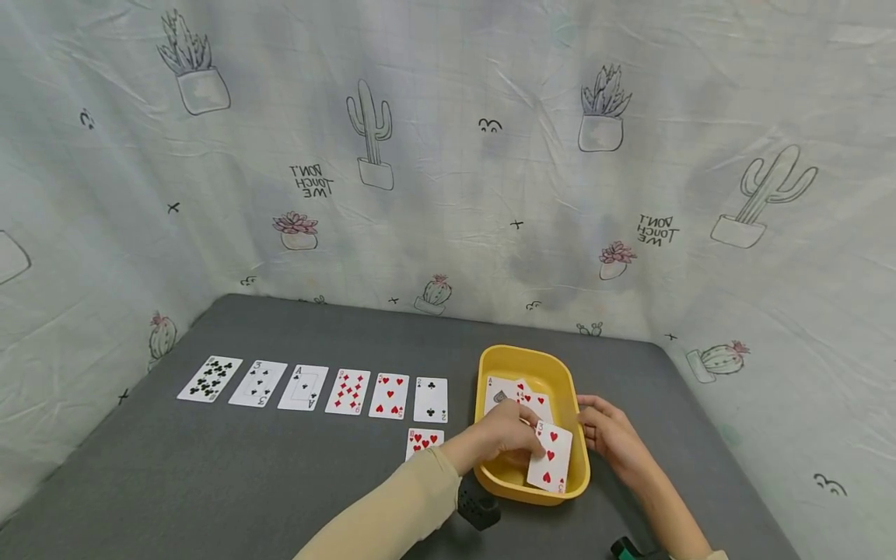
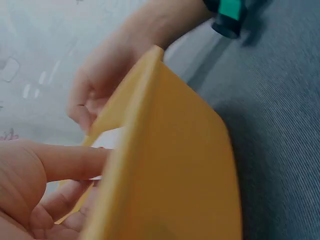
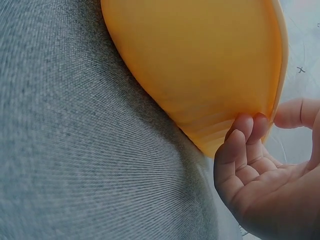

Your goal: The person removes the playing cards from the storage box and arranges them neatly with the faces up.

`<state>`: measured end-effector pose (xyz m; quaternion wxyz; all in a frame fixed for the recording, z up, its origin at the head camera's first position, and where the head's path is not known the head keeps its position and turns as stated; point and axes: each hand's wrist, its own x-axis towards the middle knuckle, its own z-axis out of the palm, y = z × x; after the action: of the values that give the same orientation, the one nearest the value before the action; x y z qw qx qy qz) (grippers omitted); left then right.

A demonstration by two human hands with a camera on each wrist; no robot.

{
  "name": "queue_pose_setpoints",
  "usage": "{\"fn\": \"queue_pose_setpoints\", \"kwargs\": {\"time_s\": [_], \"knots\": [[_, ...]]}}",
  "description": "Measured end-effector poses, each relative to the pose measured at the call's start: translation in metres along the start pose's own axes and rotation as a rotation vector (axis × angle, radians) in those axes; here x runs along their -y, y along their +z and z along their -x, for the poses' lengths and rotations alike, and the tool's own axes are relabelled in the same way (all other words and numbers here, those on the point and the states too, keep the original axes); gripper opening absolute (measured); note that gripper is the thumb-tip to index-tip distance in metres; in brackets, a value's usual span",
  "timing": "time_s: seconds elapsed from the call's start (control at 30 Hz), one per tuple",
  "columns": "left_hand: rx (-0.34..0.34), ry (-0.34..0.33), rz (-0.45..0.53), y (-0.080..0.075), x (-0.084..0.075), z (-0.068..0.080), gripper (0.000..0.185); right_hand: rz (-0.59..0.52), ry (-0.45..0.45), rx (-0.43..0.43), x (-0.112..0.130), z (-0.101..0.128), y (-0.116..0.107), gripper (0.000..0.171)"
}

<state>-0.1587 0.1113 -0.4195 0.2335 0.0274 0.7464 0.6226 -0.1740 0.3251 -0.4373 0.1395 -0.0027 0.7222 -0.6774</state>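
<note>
the three of hearts (image 1: 551,459) is up on its edge inside the yellow tray (image 1: 497,359), leaning against the near right wall, pinched at its top corner by the left hand (image 1: 505,437), whose fingers curl over it from the left. the left wrist view shows one finger of that hand lying straight along the tray's inner wall (image 2: 165,165) with a sliver of white card beside it. just right of the card, the right hand (image 1: 607,432) is against the tray's right rim, fingers lightly curled on the outer wall; in the right wrist view its fingertips (image 3: 243,131) touch the yellow side and the thumb sits apart near the rim. beyond the left hand's knuckles, more cards (image 1: 516,395) lie face up on the tray floor. left of the left forearm a lone heart card (image 1: 424,441) lies on the grey table (image 1: 210,482), and farther off to the left a row of six cards (image 1: 315,386) runs face up. a small dark object (image 1: 479,509) sits by the left sleeve (image 1: 392,513).
</note>
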Motion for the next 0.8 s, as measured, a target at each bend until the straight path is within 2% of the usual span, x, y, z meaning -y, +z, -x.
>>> {"fn": "queue_pose_setpoints", "kwargs": {"time_s": [0.17, 0.3, 0.4, 0.5, 0.67, 0.8], "knots": [[-0.008, 0.096, 0.230, -0.009, -0.008, 0.004, 0.026, -0.004, 0.004, -0.007, 0.000, 0.001, -0.001, 0.042], [-0.048, 0.168, 0.331, -0.027, -0.017, 0.022, 0.026, -0.014, -0.002, -0.010, -0.001, 0.001, -0.002, 0.038], [-0.084, 0.204, 0.334, -0.050, -0.021, 0.043, 0.031, -0.019, -0.011, -0.002, -0.002, 0.000, -0.002, 0.032], [-0.142, 0.237, 0.298, -0.077, -0.019, 0.064, 0.035, -0.013, -0.010, 0.001, -0.002, 0.000, -0.001, 0.028], [-0.267, 0.260, 0.259, -0.122, -0.003, 0.086, 0.035, -0.007, 0.000, -0.013, 0.000, 0.001, 0.000, 0.026], [-0.371, 0.234, 0.256, -0.151, 0.013, 0.101, 0.035, -0.001, -0.015, 0.006, 0.002, 0.003, 0.000, 0.025]]}}
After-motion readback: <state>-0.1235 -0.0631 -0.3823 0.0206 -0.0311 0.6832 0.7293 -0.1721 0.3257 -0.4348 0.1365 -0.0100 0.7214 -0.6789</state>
